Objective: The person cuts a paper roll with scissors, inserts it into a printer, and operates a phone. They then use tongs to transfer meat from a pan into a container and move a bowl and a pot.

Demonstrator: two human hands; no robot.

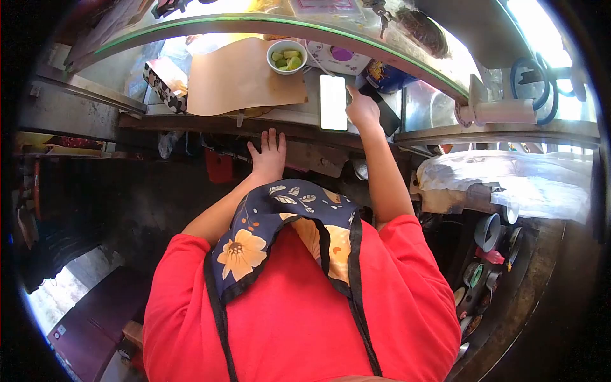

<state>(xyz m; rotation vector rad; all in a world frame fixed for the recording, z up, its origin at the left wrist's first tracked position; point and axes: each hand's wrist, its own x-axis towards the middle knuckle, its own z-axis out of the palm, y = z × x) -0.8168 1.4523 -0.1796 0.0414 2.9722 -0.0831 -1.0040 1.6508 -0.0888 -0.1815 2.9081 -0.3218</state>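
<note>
My left hand (270,159) lies palm down at the front edge of the wooden counter (213,123), fingers spread, holding nothing. On the right, my right hand (363,111) is closed at the right edge of a smartphone (333,103) with a bright white screen. Its fingers are partly hidden, but they appear to grip that edge. Left of the phone lies a sheet of brown paper (232,79). A white bowl (277,67) of cut green fruit pieces stands at the paper's right side. A dark flat object (387,114) rests behind my right hand.
A patterned tissue box (164,86) sits at the counter's left. Glass panels with a green-edged shelf (254,22) cross above. To the right are a blue-handled white device (506,109), white plastic sheeting (509,178) and several bowls (488,232) lower down. A purple cabinet (95,325) stands lower left.
</note>
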